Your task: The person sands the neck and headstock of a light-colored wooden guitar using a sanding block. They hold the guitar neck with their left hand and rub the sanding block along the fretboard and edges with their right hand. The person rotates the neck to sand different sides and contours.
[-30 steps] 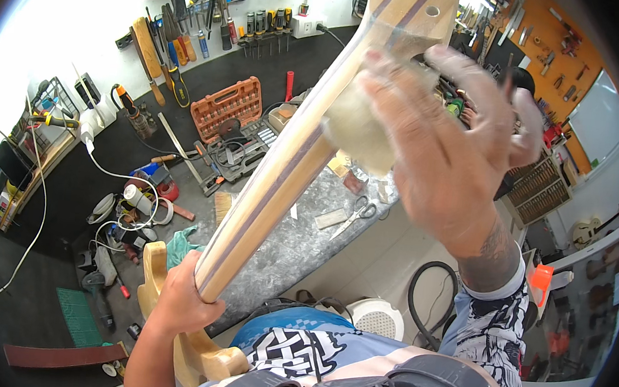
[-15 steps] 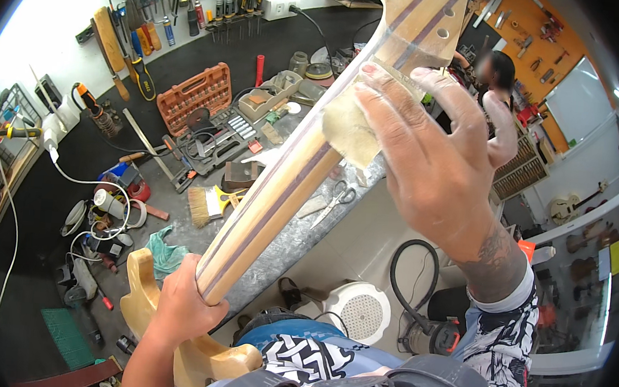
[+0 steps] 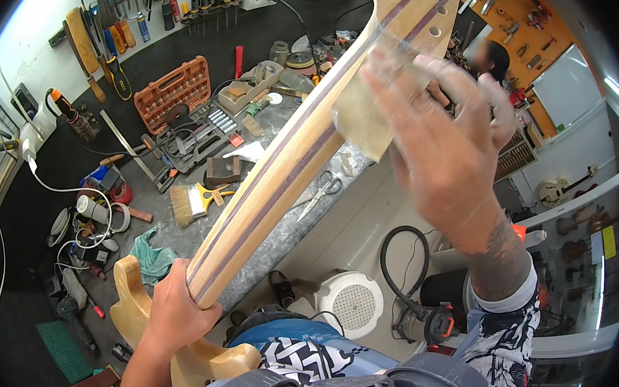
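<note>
- Guitar neck (image 3: 280,184) slanting near left to far right, over the counter (image 3: 270,247)!
- Left hand (image 3: 181,305) wraps its near end; right hand (image 3: 444,149), fingers extended, holds sandpaper (image 3: 364,121) against the far stretch.
- Looks stiff, smooth, probably weighty; gripping near-end seems steadiest.

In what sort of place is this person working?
Probably a guitar-making or repair workshop: there is a wooden guitar neck over a cluttered workbench, hand tools hang on the wall, and a pale guitar stands behind.

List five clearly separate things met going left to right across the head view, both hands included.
Green cutting mat, left hand, scissors, right hand, cream guitar.
</note>
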A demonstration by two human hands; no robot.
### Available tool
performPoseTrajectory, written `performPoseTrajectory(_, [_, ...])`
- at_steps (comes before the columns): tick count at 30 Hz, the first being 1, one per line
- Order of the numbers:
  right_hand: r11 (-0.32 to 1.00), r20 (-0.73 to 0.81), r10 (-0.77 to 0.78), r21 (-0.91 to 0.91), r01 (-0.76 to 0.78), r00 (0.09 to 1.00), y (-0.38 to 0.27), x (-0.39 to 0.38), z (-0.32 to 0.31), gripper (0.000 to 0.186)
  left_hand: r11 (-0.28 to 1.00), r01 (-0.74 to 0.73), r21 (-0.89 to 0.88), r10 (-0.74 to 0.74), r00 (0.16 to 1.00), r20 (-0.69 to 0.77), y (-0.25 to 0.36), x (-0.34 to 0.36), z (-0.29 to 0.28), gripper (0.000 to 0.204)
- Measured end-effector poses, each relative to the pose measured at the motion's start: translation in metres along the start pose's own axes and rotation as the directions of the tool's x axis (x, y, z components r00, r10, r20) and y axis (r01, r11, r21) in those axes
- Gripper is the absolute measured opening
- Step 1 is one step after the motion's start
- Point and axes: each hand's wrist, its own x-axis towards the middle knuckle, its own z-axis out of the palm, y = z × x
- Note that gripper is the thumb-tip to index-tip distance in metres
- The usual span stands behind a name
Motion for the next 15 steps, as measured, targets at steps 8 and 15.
performPoseTrajectory(8, [0.995, -0.033, -0.037, -0.091, 0.034, 0.999, 0.009, 0.007, 0.001, 0.048, 1.000, -0.004, -0.003, 0.004, 1.000, -0.001, -0.001, 0.000, 0.003, 0.050])
performPoseTrajectory(15, [1.000, 0.008, -0.014, 0.001, 0.014, 1.000, 0.011, 0.007, 0.000, 0.048, 1.000, -0.013, 0.010, 0.013, 1.000, -0.010, -0.002, -0.001, 0.003, 0.050])
